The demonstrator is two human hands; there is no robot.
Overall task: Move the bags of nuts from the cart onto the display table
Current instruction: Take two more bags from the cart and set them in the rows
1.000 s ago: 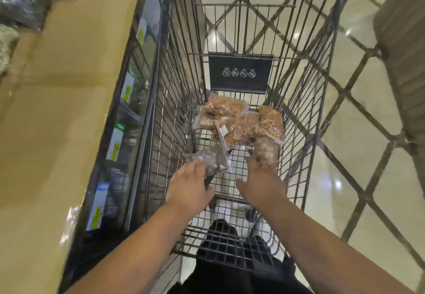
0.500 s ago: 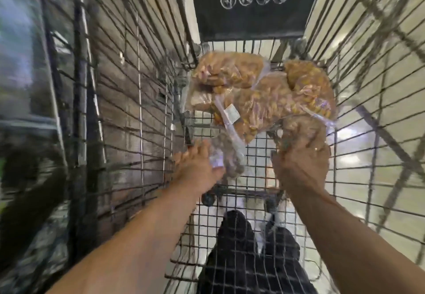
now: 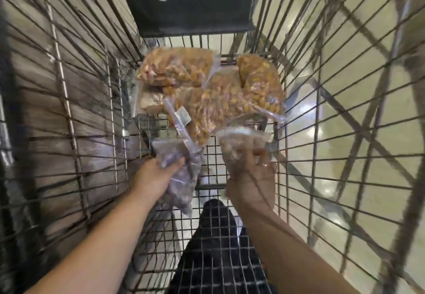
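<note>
Left hand (image 3: 153,178) clutches a dark nut bag (image 3: 184,186), right hand (image 3: 253,185) a pale nut bag (image 3: 239,147), golden bags (image 3: 218,100) heaped just behind, cart walls (image 3: 76,132) flanking.

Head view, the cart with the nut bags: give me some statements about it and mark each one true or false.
1. The left hand grips a bag of dark nuts. True.
2. The right hand holds nothing. False: its fingers are curled round a bag of pale nuts.
3. Several bags of orange-brown nuts lie piled at the far end of the cart. True.
4. The black panel at the cart's far end is blank. False: it bears four round white symbols.
</note>
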